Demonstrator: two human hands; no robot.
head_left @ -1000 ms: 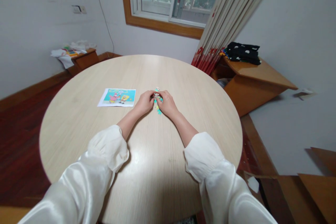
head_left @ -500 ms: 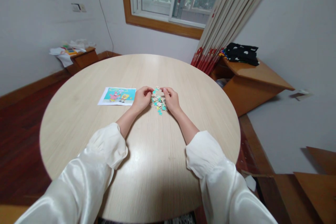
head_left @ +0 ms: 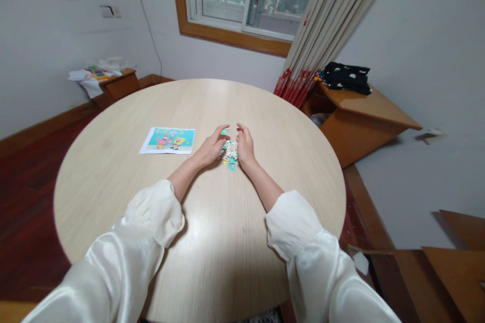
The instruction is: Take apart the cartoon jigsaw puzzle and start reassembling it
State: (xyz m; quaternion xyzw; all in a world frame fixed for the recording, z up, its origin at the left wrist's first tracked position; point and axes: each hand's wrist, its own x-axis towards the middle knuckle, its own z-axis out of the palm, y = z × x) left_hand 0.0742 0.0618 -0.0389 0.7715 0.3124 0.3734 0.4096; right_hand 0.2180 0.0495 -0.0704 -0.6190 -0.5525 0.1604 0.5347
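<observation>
A small heap of jigsaw puzzle pieces (head_left: pixel 230 154), some turquoise, some yellow and some showing pale backs, lies on the round wooden table (head_left: pixel 223 242). My left hand (head_left: pixel 212 147) curves round the left side of the heap, fingers apart and reaching over its far end. On the right side my right hand (head_left: pixel 245 145) stands on edge with its fingers stretched forward, close against the pieces. Neither hand visibly grips a piece. To the left of my left hand lies a printed cartoon picture (head_left: pixel 168 141) on white paper.
Beyond the table are a window (head_left: pixel 242 0) and a red-and-white curtain (head_left: pixel 310 40). At the right stands a wooden cabinet (head_left: pixel 373 116) with a black patterned cloth (head_left: pixel 346 78) on it. Papers (head_left: pixel 89 81) lie on a low wooden stand at the far left.
My fingers have gone from bent in over the pieces to stretched out along both sides of the heap. The heap looks more gathered together. The view has shifted slightly.
</observation>
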